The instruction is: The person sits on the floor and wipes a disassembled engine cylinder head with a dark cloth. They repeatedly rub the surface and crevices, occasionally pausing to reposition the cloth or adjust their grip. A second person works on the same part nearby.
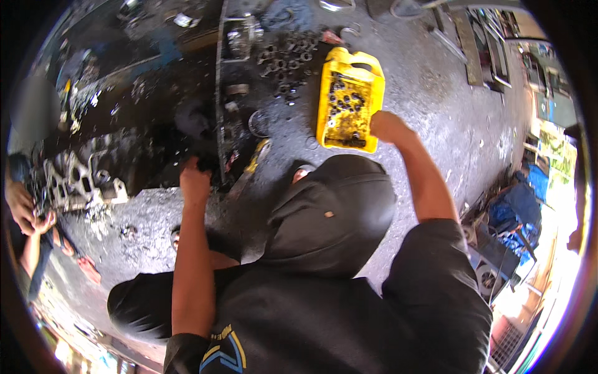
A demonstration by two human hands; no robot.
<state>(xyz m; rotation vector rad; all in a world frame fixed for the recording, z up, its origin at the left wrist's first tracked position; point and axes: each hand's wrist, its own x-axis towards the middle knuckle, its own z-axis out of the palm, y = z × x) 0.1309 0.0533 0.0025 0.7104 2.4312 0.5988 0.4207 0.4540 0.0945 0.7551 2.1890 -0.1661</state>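
A yellow plastic jerrycan (322,112), cut open along one side into a tray, lies on the floor ahead with several small dark metal parts inside. My right hand (389,127) is closed at its right side wall, fingertips hidden behind the knuckles. Over the edge of a dark, oily work area to the left, my left hand (195,177) is curled closed. Something black shows beside its fingers, too dark to make out. Between the hands, a yellow-and-dark object (258,154) lies near my foot.
Greasy metal engine parts (283,62) lie beyond, left of the jerrycan. A grey metal casting with openings (78,181) sits at far left, beside another person's hands (25,209). A thin metal edge (219,81) borders the oily area. Blue bundles (517,212) are piled at right.
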